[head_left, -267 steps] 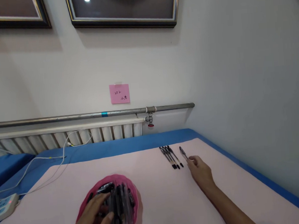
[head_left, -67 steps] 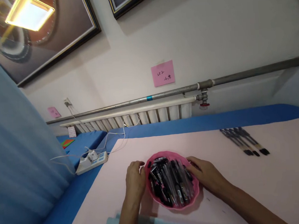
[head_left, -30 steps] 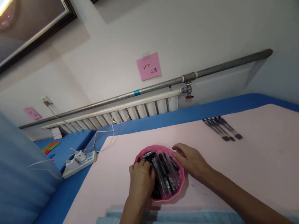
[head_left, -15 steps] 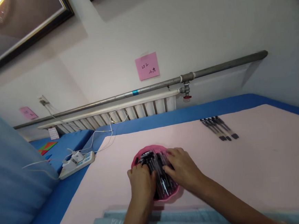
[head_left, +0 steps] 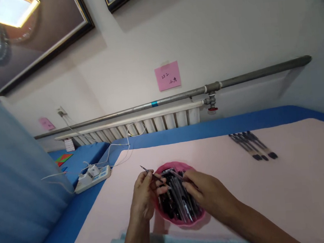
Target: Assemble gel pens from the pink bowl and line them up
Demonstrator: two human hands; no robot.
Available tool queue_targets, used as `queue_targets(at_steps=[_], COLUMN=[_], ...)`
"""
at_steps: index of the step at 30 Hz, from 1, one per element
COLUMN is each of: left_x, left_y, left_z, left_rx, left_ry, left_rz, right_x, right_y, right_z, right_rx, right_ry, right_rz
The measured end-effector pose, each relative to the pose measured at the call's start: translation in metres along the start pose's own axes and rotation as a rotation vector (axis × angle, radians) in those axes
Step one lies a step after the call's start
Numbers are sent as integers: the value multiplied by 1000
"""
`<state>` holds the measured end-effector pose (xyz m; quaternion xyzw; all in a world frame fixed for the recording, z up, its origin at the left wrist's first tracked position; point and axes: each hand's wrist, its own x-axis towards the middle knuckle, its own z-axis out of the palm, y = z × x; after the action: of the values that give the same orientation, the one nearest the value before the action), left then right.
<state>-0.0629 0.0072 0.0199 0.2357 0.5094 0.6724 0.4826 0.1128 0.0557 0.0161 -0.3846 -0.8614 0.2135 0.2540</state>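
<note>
Head cam: L hand [head_left: 142, 198] is pinching 1 thin refill [head_left: 145, 169], tip pointing away; R hand [head_left: 209, 190] is gripping what's looking like 1 clear tube [head_left: 177, 175], blurred. 1 pink bowl [head_left: 184, 223] is sitting btwn hands, partly under R hand, holding many loose pen parts [head_left: 181, 198], overlapping, can't count. Approx. 5 pens [head_left: 245, 145] are lying side by side beyond R hand, to its right, looking done; bowl parts are waiting, so most work is seemingly remaining.
</note>
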Motion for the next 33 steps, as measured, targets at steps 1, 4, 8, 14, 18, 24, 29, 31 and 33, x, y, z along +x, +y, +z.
queue_targets(at_steps=[1, 4, 8, 14, 18, 24, 29, 31, 33], left_x=[0, 0, -1, -4, -4, -4, -4, -4, -4], left_y=[4, 9, 8, 8, 8, 8, 9, 9, 9], left_z=[-1, -3, -2, 1, 1, 3, 3, 2, 2], left_rx=[-73, -211, -281, -245, -224, -201, -179, -154, -132], left_ry=[-1, -3, -14, -18, -32, -29, -9, 5, 9], left_rz=[1, 13, 53, 87, 91, 98, 92, 96, 100], right_x=[-2, -5, -5, -5, -5, -5, -5, -5, -5], right_y=[-2, -4, -4, -3, -3, -7, -6, -6, -6], right_z=[0, 5, 9, 9, 8, 6, 6, 7, 7], right_rx=[16, 11, -5, 11, 45, 81, 88, 82, 81], right_ry=[-58, -135, -125, -141, -119, -135, -146, -144, -139], right_rz=[-6, -46, -93, -68, -57, -28, -20, -24, -21])
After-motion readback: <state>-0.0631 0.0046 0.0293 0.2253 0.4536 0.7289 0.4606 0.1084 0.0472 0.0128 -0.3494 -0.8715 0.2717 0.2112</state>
